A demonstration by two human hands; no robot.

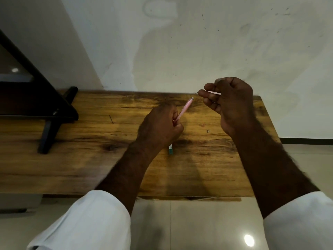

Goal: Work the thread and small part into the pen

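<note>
1. Where fingers curl round the lower part of a pink mechanical pencil (183, 109), left hand (160, 123) clamped on it, held low over the wooden surface (90, 159); pencil tilted up and to the right, metal end uppermost.
2. Right hand (228, 100) raised higher and to the right, well apart from the left hand; fingers curled, pinching a thin pale piece (214, 92) with a fine dark tip pointing left toward the pencil's upper end. Exact nature of the piece too small and blurred to tell.
3. Pencil's upper end and the dark tip near each other, not touching.
4. Small green-and-white object (170, 149) lying on the surface just beyond the left wrist, partly hidden by it.
5. Thin dark sliver (111, 119) lying on the surface to the left of the left hand, well apart from it.
6. Tiny pale speck (208, 131) on the surface between the two forearms.
7. Dark frame with a black foot (48, 136) standing on the left part of the surface.
8. White sleeves (93, 222) rolled back on both forearms.
9. Pale marked wall (180, 51) behind; glossy tiled floor (198, 228) below the near edge.
</note>
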